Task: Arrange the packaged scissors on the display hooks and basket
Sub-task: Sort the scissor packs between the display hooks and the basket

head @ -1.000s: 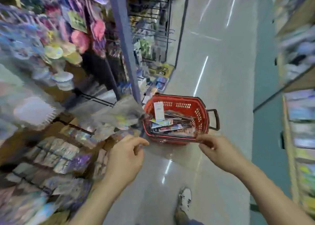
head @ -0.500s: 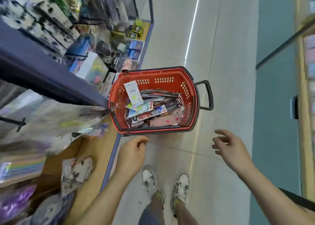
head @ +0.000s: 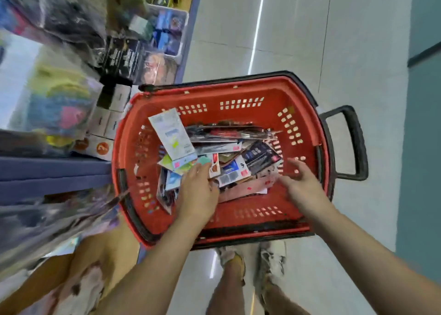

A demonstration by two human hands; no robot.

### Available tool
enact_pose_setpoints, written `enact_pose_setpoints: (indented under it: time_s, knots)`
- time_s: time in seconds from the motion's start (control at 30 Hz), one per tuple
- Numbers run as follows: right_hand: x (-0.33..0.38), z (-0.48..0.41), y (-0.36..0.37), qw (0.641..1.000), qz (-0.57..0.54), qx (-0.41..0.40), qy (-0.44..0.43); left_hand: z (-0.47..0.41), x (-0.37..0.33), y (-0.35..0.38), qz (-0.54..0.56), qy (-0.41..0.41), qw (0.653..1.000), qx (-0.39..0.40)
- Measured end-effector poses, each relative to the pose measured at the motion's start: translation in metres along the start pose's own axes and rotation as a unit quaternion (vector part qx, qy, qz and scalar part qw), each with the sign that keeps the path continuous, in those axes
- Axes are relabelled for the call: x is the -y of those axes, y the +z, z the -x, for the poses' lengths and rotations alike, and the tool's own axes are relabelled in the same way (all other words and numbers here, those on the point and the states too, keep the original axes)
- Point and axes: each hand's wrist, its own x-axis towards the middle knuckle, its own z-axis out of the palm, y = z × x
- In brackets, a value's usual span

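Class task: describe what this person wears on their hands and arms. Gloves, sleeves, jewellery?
The left hand and right hand are bare: no gloves, no rings or watch that show, though the right one is blurred. The left forearm and right forearm carry no sleeve in view.

The shopping basket (head: 250, 221) sat on the floor (head: 358, 52), right of the shelf (head: 47, 171). Packages (head: 230, 175) lay heaped inside, the left hand (head: 198, 190) on them, the right hand (head: 303, 185) alongside.
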Motion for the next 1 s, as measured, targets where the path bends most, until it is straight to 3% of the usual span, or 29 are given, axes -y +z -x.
enact_pose_setpoints:
  time_s: [0.27,0.37,0.5,0.6,0.7,0.83,0.93,1.0]
  knots:
    - [-0.048,-0.117,0.101,0.990,-0.102,0.049,0.088,-0.086,0.027,0.071,-0.177,-0.002,0.979,0.106]
    - [-0.058,-0.129,0.122,0.986,-0.143,0.006,0.088,-0.086,0.039,0.078,-0.194,0.015,0.977,0.083]
    - [-0.049,-0.122,0.110,0.987,-0.144,-0.040,0.060,-0.072,0.059,0.059,-0.140,0.041,0.989,0.028]
    - [-0.038,-0.098,0.081,0.990,-0.126,-0.053,0.045,-0.055,0.051,0.021,-0.057,0.018,0.998,-0.018]
    - [-0.027,-0.069,0.053,0.998,-0.061,-0.032,-0.009,-0.043,0.034,-0.022,0.081,0.029,0.985,-0.148]
    - [-0.002,-0.038,0.030,0.992,0.028,-0.025,-0.123,-0.019,0.003,-0.065,0.307,-0.029,0.929,-0.204]
    - [0.020,-0.026,0.015,0.966,0.167,-0.008,-0.199,-0.009,-0.008,-0.084,0.417,-0.084,0.882,-0.203]
    - [0.032,-0.024,0.005,0.954,0.194,0.008,-0.227,-0.006,-0.011,-0.090,0.480,-0.099,0.848,-0.200]
